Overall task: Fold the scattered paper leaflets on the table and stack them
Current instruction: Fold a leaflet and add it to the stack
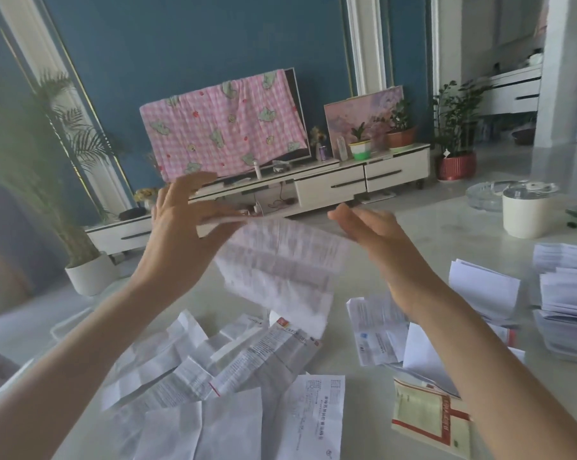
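A creased white printed leaflet (280,263) hangs unfolded in the air above the table, blurred by motion. My left hand (181,220) holds its upper left edge between thumb and fingers. Just right of the sheet, my right hand (366,227) is raised with straight fingers; whether it touches the paper I cannot tell. Several loose crumpled leaflets (214,370) lie scattered on the pale table (413,220) below. A stack of folded leaflets (565,293) sits at the right edge.
A white round container (526,210) and a glass dish (482,194) stand at the table's far right. A red-bordered leaflet (429,419) lies near the front right. Beyond the table are a TV stand, a cloth-covered screen and potted plants.
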`<state>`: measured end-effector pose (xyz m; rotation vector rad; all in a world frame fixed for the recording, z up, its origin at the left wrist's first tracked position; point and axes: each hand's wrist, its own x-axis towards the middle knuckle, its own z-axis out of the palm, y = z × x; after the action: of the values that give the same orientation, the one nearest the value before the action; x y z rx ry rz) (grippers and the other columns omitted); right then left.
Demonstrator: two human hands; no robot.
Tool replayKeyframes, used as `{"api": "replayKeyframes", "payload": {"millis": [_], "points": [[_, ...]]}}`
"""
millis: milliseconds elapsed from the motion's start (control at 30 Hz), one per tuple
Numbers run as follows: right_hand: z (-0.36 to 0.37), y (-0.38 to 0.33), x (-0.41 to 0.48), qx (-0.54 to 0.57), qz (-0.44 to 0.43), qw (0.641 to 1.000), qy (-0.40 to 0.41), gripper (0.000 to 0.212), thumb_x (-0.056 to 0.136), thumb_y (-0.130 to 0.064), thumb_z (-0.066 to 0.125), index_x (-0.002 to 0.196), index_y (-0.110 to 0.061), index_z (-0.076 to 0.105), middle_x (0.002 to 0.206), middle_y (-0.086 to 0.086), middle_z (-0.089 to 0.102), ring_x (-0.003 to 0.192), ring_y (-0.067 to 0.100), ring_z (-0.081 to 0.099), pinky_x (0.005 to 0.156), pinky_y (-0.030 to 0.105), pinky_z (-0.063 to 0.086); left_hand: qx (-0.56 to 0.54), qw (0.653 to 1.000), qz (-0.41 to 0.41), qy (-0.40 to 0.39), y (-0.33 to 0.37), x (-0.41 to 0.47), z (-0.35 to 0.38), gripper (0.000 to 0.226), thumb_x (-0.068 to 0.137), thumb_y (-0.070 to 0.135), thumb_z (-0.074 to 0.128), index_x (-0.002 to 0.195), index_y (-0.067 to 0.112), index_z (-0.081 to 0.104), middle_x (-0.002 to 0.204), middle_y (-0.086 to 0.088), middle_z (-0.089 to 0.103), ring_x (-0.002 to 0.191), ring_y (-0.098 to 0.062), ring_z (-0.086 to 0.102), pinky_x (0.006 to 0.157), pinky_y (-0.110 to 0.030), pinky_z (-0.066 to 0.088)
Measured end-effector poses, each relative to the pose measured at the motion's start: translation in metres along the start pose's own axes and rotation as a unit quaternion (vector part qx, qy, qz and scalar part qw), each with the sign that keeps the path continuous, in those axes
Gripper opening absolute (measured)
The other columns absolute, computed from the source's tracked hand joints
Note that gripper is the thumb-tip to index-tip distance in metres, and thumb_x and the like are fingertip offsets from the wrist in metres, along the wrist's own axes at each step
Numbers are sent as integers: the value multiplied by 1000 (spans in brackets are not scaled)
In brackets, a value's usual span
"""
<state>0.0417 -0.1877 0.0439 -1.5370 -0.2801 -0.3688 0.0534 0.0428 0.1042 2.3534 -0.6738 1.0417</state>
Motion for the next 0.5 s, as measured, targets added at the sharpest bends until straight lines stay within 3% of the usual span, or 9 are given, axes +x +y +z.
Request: {"api": "replayKeyframes", "payload": {"millis": [67,133,167,200,267,333,400,500], "points": [[-4,0,0,10,-11,999,-41,65,68,-77,40,114,-35,62,134,-13,47,127,-7,38,102,19,26,-103,992,-71,-6,9,8,-4,16,77,28,69,93,25,69,94,28,62,85,10,61,81,-14,51],[-8,2,-1,64,-4,990,-129,89,54,-91,38,118,-33,60,127,-7,60,122,7,52,104,32,37,-173,976,-130,2,15,13,-4,5,79,22,68,82,26,66,67,24,66,58,9,62,52,-9,50],[-9,3,-1,85,5,985,-153,92,53,-90,42,119,-29,60,120,-3,65,115,14,59,99,36,45,-195,969,-152,5,17,14,-4,4,79,23,68,80,25,66,64,20,67,56,5,63,49,-10,49],[-10,3,-1,95,16,982,-161,86,58,-84,51,118,-24,60,115,0,68,109,19,63,93,37,51,-213,962,-171,7,16,15,-2,3,78,24,69,80,25,66,70,17,69,63,1,66,55,-15,53],[-9,7,-1,88,49,985,-142,63,70,-53,71,118,-14,59,109,3,71,102,25,66,88,39,54,-250,945,-210,8,12,13,2,4,77,27,69,80,27,67,82,11,72,76,-9,70,71,-29,57],[-4,12,-3,91,84,984,-130,46,74,-24,72,116,-10,60,106,6,71,97,24,68,84,39,56,-299,923,-242,3,9,7,8,11,73,31,69,82,24,68,84,6,73,81,-15,71,76,-36,56],[-1,19,-3,110,107,984,-95,31,79,-11,68,110,-8,64,102,9,72,92,24,69,80,35,57,-346,900,-262,-36,5,-1,14,27,68,34,67,91,19,68,88,1,74,85,-21,71,75,-40,57],[-2,23,-3,114,103,988,-30,17,86,-8,64,102,-9,67,98,7,73,91,23,69,76,31,57,-398,851,-309,-149,1,-16,22,42,68,28,66,105,11,63,98,-7,73,90,-26,70,72,-38,59]]}}
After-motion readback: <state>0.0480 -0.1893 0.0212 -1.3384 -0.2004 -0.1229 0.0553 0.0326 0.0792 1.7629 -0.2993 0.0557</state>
